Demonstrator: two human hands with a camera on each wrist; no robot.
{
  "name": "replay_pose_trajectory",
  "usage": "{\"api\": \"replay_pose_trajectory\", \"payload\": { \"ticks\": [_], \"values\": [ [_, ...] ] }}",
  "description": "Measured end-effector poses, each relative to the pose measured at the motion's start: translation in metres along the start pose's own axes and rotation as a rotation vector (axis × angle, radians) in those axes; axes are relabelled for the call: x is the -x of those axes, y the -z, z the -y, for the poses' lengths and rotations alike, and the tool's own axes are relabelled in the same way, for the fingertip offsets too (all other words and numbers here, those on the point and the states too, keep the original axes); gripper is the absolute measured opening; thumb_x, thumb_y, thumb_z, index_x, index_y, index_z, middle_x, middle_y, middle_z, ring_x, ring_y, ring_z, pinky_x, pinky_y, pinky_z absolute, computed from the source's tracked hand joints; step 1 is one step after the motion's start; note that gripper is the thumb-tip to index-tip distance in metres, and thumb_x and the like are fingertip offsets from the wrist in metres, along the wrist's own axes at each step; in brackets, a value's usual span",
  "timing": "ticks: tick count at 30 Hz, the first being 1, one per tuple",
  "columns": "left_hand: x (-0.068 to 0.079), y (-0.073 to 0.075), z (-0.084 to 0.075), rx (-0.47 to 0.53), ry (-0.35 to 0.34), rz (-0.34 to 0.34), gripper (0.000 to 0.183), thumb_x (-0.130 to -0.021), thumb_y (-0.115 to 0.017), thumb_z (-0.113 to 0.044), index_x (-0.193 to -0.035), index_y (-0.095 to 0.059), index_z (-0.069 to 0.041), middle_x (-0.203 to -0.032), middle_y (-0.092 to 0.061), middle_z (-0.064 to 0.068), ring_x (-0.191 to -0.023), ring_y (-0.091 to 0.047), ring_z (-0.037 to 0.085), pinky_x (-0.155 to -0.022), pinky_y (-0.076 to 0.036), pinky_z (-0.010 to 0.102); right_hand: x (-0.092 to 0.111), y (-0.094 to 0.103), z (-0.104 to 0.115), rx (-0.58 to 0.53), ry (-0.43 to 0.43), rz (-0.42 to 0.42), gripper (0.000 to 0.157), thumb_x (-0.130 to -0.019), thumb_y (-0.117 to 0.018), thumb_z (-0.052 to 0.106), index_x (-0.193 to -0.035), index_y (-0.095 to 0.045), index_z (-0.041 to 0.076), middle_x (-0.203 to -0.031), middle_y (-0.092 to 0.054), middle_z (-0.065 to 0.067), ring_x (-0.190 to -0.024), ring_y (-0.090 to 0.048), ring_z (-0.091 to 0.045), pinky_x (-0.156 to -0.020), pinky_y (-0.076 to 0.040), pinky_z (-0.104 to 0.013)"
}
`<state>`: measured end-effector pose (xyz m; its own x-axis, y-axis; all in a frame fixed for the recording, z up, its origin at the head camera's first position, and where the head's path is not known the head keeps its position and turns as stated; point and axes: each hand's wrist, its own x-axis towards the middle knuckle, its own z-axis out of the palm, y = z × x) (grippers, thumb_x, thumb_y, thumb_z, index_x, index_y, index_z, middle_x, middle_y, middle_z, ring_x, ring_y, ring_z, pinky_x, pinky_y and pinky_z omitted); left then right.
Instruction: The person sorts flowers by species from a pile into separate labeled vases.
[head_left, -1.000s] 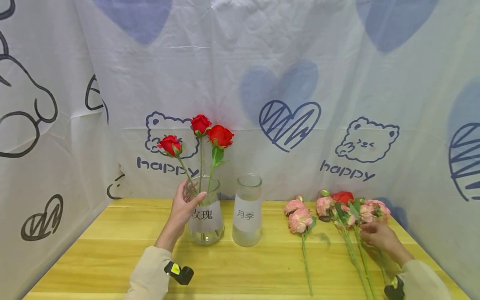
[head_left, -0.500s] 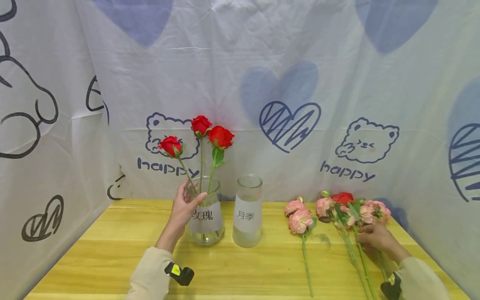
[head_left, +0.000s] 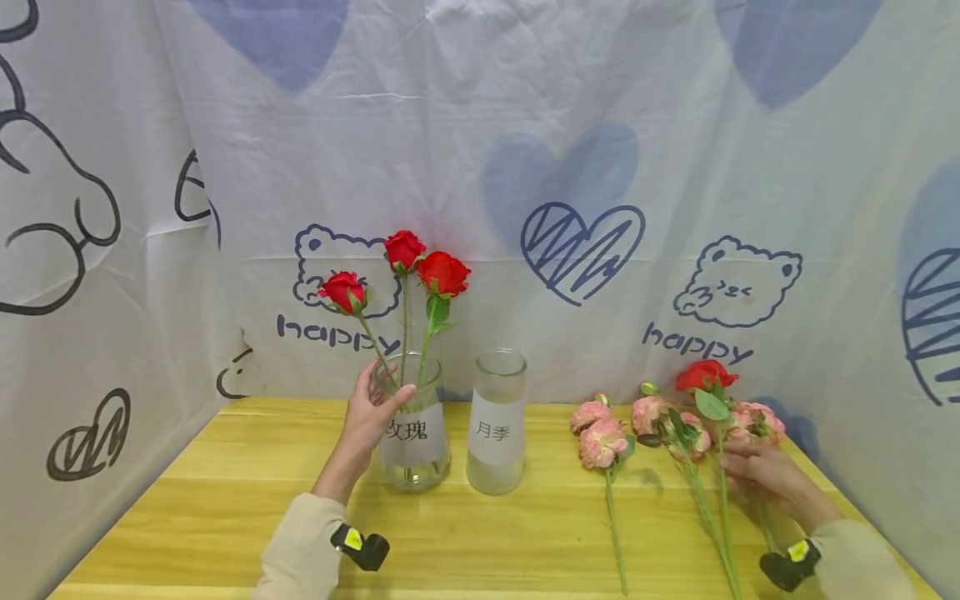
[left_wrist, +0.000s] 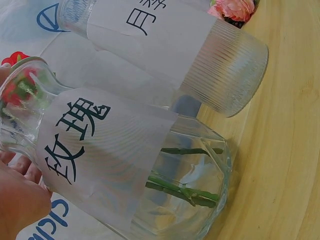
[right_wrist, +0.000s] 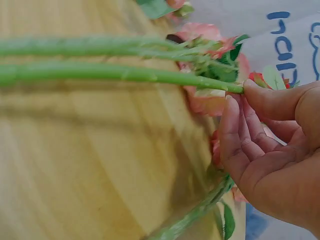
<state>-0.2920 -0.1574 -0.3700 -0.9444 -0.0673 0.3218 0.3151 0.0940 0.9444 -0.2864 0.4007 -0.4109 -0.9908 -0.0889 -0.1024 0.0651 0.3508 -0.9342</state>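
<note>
My left hand (head_left: 372, 414) grips the neck of a labelled glass vase (head_left: 412, 433) that holds three red roses (head_left: 442, 275). Their cut stem ends show through the vase's clear base in the left wrist view. On the right, my right hand (head_left: 772, 479) pinches the green stem (right_wrist: 165, 77) of another red rose (head_left: 705, 377) between thumb and fingertips. That rose's head stands above the pink flowers (head_left: 753, 421) lying around it. A second labelled glass vase (head_left: 496, 433), with no flowers in it, stands just right of the first.
A pink flower (head_left: 602, 442) lies on the wooden table (head_left: 225, 500) between the vases and my right hand, its stem toward the front. Another pink-flower stem (head_left: 697, 492) lies beside the pinched rose. A printed white cloth (head_left: 465, 167) hangs behind the table.
My right hand has raised the red rose, so its head has risen off the pink flowers and its leaf shows. The left hand and both vases stay in place.
</note>
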Motion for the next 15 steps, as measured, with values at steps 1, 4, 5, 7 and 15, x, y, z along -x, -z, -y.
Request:
{"api": "replay_pose_trajectory", "payload": {
  "ticks": [1, 4, 5, 7, 15],
  "values": [
    [0.000, 0.000, 0.000, -0.001, 0.000, 0.000, 0.080, -0.090, -0.067, -0.023, -0.152, -0.020, -0.006, -0.153, -0.031, 0.016, -0.141, -0.026, 0.031, -0.117, -0.019, 0.040, 0.000, 0.001, 0.001, -0.016, 0.013, 0.005, 0.060, -0.099, -0.050, 0.006, -0.135, -0.017, -0.028, -0.098, -0.061, 0.004, -0.081, -0.060, -0.003, -0.073, -0.056, -0.025],
    [0.001, 0.000, -0.001, -0.001, -0.005, 0.000, 0.080, -0.090, -0.067, -0.023, -0.152, -0.019, -0.005, -0.153, -0.031, 0.017, -0.142, -0.025, 0.031, -0.117, -0.018, 0.041, 0.000, 0.005, 0.004, -0.072, 0.042, -0.002, 0.054, -0.097, -0.053, 0.004, -0.132, -0.026, -0.027, -0.097, -0.059, 0.009, -0.081, -0.059, -0.002, -0.073, -0.057, -0.025],
    [0.001, 0.000, -0.001, -0.001, -0.006, 0.000, 0.080, -0.090, -0.067, -0.023, -0.152, -0.019, -0.005, -0.153, -0.030, 0.017, -0.142, -0.025, 0.032, -0.117, -0.018, 0.041, 0.000, 0.006, 0.005, -0.084, 0.048, -0.005, 0.052, -0.097, -0.053, 0.003, -0.131, -0.029, -0.026, -0.096, -0.059, 0.011, -0.080, -0.059, -0.003, -0.073, -0.057, -0.025],
    [0.001, 0.000, -0.001, 0.001, -0.008, 0.002, 0.080, -0.090, -0.066, -0.022, -0.152, -0.019, -0.004, -0.153, -0.030, 0.018, -0.142, -0.024, 0.032, -0.117, -0.018, 0.041, 0.002, 0.007, 0.007, -0.111, 0.042, -0.025, 0.051, -0.096, -0.055, 0.004, -0.131, -0.031, -0.025, -0.094, -0.058, 0.015, -0.080, -0.059, -0.003, -0.073, -0.056, -0.024],
    [0.002, 0.000, -0.004, 0.019, 0.003, 0.012, 0.080, -0.092, -0.066, -0.022, -0.152, -0.017, -0.005, -0.154, -0.029, 0.018, -0.143, -0.021, 0.033, -0.118, -0.016, 0.042, 0.006, 0.013, 0.020, -0.279, 0.030, -0.051, 0.030, -0.097, -0.057, 0.006, -0.125, -0.048, -0.002, -0.091, -0.061, 0.014, -0.081, -0.061, -0.004, -0.074, -0.055, -0.024]
  ]
}}
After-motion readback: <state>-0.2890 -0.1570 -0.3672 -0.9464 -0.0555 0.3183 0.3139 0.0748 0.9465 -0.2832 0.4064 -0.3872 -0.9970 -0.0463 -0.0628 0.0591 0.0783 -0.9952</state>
